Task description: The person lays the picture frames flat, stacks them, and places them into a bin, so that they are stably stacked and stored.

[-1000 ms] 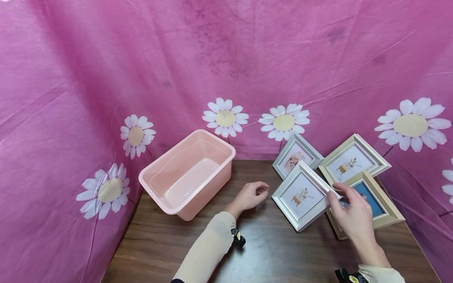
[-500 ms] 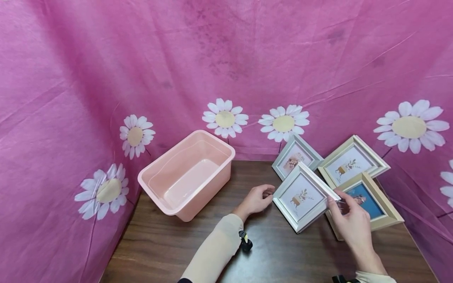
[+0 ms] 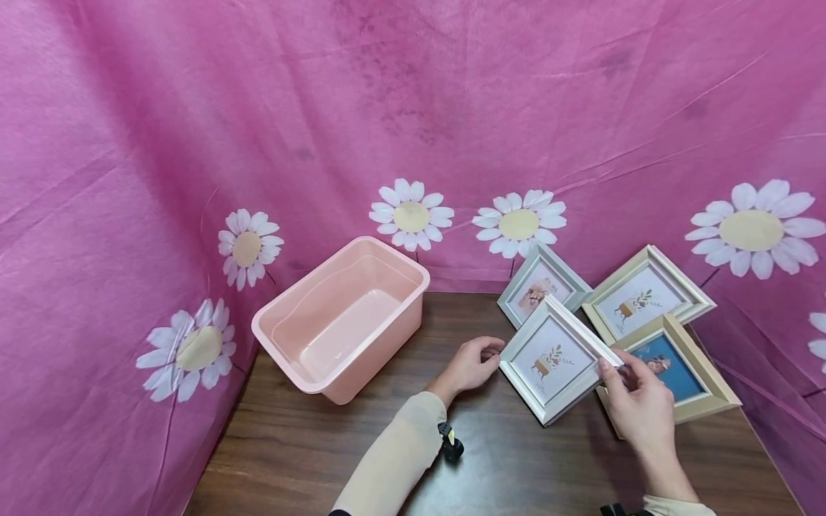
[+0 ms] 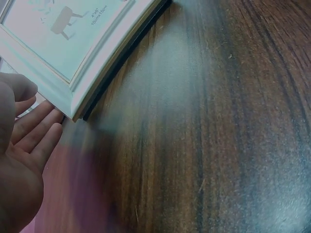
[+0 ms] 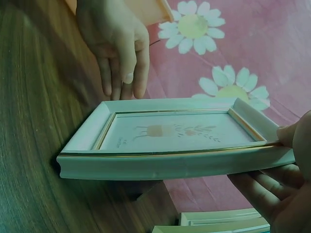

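A white picture frame (image 3: 553, 362) with a plant-pot print stands tilted on the wooden table in the head view. My right hand (image 3: 639, 405) grips its right corner, the thumb on the front and the fingers behind, as the right wrist view also shows. At the opposite corner is my left hand (image 3: 472, 364), its loosely extended fingers (image 4: 46, 131) right at the frame's edge, some partly hidden by it. Behind the white frame lie a grey frame (image 3: 506, 304), a cream frame (image 3: 693, 299) and a beige frame (image 3: 713, 398) with a blue picture.
A pink plastic bin (image 3: 381, 358) stands left of the hands, with nothing inside. Pink cloth (image 3: 413, 86) printed with white daisies hangs behind and beside the wooden table (image 3: 277, 444). The beige and cream frames overlap near the right edge.
My left hand has moved right, up to the white frame's left corner. My right hand keeps its grip, and the frame has shifted only slightly.
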The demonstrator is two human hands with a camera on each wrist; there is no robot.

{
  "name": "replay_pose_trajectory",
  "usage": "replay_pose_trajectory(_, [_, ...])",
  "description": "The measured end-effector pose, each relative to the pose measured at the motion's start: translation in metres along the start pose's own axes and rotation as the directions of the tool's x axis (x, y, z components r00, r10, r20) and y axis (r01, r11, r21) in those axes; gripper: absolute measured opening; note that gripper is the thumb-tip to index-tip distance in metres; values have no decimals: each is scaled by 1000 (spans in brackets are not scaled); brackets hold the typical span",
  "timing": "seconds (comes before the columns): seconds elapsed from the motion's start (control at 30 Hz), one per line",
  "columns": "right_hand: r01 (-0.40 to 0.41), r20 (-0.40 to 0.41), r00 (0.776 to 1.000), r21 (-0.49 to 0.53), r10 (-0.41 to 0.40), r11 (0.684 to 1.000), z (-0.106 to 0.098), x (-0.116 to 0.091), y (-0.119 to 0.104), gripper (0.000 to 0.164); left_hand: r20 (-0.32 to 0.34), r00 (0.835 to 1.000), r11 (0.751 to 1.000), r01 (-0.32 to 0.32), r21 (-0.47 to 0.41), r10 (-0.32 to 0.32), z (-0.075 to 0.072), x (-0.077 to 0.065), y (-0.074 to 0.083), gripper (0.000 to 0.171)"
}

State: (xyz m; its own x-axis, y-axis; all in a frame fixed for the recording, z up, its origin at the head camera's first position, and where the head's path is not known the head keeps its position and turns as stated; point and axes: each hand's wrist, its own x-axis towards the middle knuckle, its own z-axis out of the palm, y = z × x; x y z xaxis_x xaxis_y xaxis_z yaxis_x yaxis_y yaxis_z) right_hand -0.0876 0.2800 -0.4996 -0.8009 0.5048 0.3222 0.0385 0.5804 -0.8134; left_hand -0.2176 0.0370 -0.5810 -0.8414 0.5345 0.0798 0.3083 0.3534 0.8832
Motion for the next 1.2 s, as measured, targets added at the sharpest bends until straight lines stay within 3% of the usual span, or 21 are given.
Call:
replay_pose_trajectory(0.33, [-66, 4, 998, 127, 66, 990, -3, 0, -10, 30, -67, 997, 999, -29, 24, 31, -4, 0, -1, 26])
replay_pose_trajectory(0.6, [-105, 15, 995, 183, 103, 978, -3, 1, -15, 26, -105, 994, 1000, -21, -22, 19, -8, -2, -5, 24])
replay_pose_trajectory(0.93, [-154, 36, 988, 254, 149, 955, 1, 3, -17, 21, -37, 999, 983, 29, -182, -37, -17, -9, -7, 36])
replay_pose_trajectory(1.2, [-176, 50, 984, 274, 169, 946, 3, 4, -17, 28, 31, 999, 969, -12, -249, 20, -24, -11, -13, 44])
